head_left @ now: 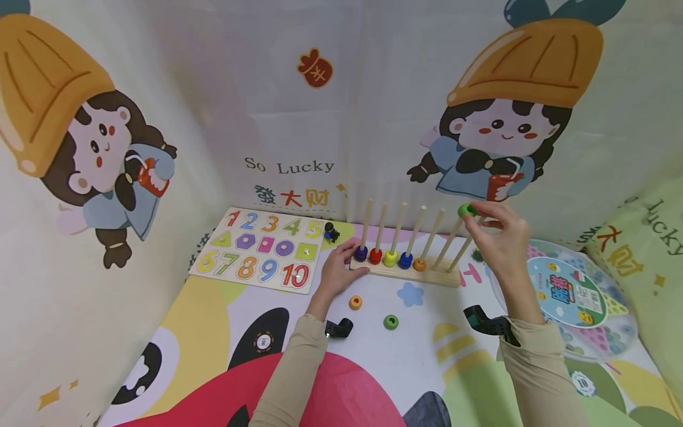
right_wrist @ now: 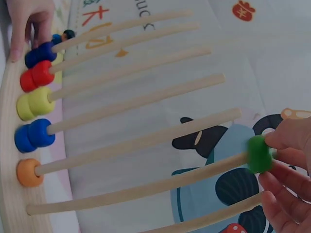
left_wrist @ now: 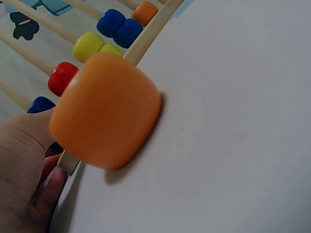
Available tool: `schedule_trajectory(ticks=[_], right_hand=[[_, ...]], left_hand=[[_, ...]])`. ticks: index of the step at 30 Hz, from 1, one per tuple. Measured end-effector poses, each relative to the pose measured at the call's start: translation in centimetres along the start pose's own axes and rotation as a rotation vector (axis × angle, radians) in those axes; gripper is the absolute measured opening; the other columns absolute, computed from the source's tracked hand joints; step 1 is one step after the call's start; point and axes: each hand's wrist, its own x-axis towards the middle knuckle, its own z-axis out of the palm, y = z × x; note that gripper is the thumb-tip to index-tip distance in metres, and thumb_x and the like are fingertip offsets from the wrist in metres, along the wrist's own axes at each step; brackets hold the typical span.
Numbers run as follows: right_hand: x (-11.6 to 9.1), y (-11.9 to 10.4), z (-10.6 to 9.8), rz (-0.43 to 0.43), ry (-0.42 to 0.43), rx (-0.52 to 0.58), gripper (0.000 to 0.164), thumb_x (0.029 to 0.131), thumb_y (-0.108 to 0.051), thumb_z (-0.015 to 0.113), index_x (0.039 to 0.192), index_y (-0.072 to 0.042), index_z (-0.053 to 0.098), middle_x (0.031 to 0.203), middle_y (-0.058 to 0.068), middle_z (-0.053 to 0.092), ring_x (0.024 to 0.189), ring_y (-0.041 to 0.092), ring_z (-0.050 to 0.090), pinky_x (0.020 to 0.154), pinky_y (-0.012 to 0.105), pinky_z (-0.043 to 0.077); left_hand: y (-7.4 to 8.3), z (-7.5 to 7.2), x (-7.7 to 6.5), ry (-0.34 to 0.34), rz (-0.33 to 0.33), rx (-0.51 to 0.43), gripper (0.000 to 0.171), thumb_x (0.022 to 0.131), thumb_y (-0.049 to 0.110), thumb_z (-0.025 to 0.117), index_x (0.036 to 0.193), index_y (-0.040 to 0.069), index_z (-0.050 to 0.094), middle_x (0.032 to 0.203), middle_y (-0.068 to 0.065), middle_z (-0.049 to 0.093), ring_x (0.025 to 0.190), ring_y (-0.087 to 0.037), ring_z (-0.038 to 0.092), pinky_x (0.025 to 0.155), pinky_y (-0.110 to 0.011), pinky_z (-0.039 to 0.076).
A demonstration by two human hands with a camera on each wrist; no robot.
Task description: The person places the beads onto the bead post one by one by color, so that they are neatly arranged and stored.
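Note:
My right hand [head_left: 498,234] pinches a green bead [right_wrist: 260,154] between thumb and fingers, right at the tip of the second peg from the right [right_wrist: 141,189]. Below stands a wooden peg stand [head_left: 443,277] with several upright pegs. My left hand [head_left: 338,270] grips the left end of its base, thumb in front. From the left, its pegs carry dark blue beads [right_wrist: 41,54], red beads [right_wrist: 37,76], yellow beads [right_wrist: 35,103], blue beads [right_wrist: 35,136] and one orange bead [right_wrist: 30,173]. The two rightmost pegs have no beads at their feet.
In front of the stand lie a loose orange bead [head_left: 355,302] and a loose green bead [head_left: 391,322]. A number and shape board [head_left: 256,249] lies to the left, with a small dark figure [head_left: 331,232] beside it. At the right is a round clear package [head_left: 619,320].

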Motion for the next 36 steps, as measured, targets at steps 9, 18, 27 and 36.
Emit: schedule_trajectory(ticks=[9,18,27,36], right_hand=[[-0.5,-0.2,-0.1,-0.002,-0.001,-0.032,0.025,0.087,-0.007,0.073,0.109,0.004,0.072,0.11,0.015,0.069,0.092,-0.004,0.054,0.079,0.006,0.044],[-2.7,0.0,1.5,-0.02,-0.095,0.1,0.023,0.084,0.002,0.074,0.107,0.004,0.072,0.103,0.018,0.07,0.092,-0.003,0.059,0.078,0.01,0.047],[-5.6,0.8,4.8,0.003,-0.2,0.16,0.024,0.079,0.009,0.077,0.101,0.004,0.073,0.099,0.018,0.071,0.087,0.011,0.066,0.075,0.015,0.051],[-7.9,-2.1,6.2,0.028,-0.332,0.211,0.023,0.08,0.011,0.075,0.102,0.011,0.07,0.099,0.026,0.07,0.089,0.041,0.066,0.082,0.033,0.057]], left_hand=[[0.1,-0.1,0.0,-0.004,0.006,0.016,0.068,0.08,0.032,0.083,0.135,0.001,0.057,0.146,-0.004,0.049,0.115,-0.024,0.054,0.094,-0.039,0.048],[0.0,-0.2,0.0,0.001,-0.004,0.023,0.069,0.08,0.033,0.083,0.136,0.002,0.058,0.146,-0.003,0.049,0.113,-0.024,0.055,0.092,-0.038,0.048],[-0.1,-0.1,0.1,-0.001,-0.009,0.019,0.069,0.081,0.033,0.083,0.136,0.001,0.057,0.146,-0.003,0.049,0.116,-0.024,0.054,0.095,-0.039,0.048],[-0.1,0.1,0.2,-0.01,-0.009,0.042,0.071,0.08,0.036,0.083,0.136,0.001,0.057,0.145,-0.003,0.05,0.118,-0.024,0.054,0.096,-0.038,0.047]])
